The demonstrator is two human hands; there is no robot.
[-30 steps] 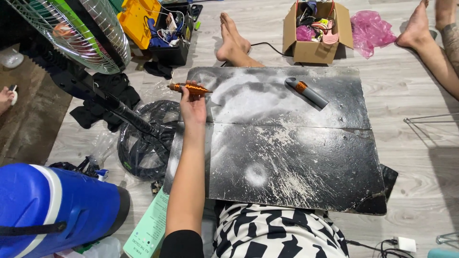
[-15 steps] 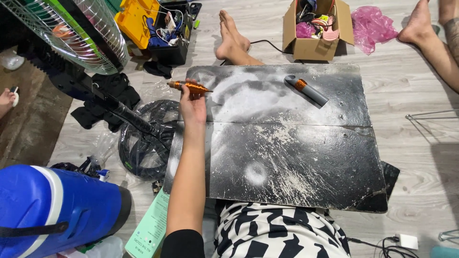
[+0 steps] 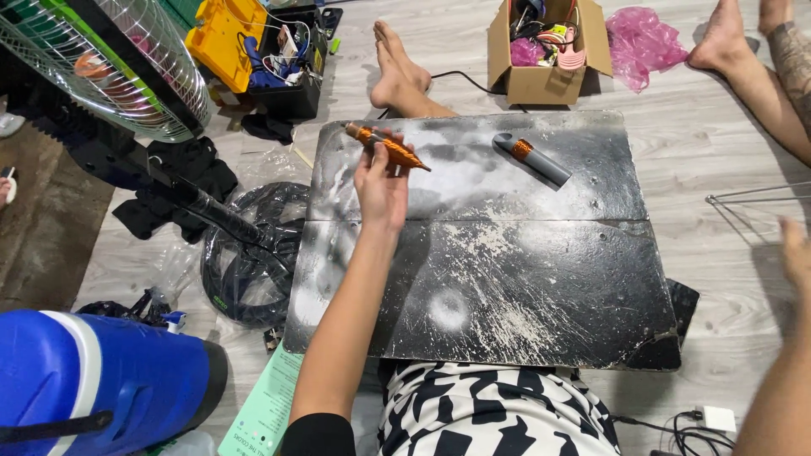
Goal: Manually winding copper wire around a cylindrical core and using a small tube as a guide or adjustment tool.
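Head view: left hand (image 3: 382, 187) grips ridged orange tapered tool (image 3: 387, 148) over scuffed black board (image 3: 524, 287).

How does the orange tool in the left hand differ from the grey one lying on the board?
The orange tool is orange along nearly its whole length and tapers to a thin tip; the grey tool is grey with one orange band and a blunt end. The orange tool is gripped in the left hand, while the grey tool lies untouched on the black board. Both are slim, pen-shaped and slant the same way.
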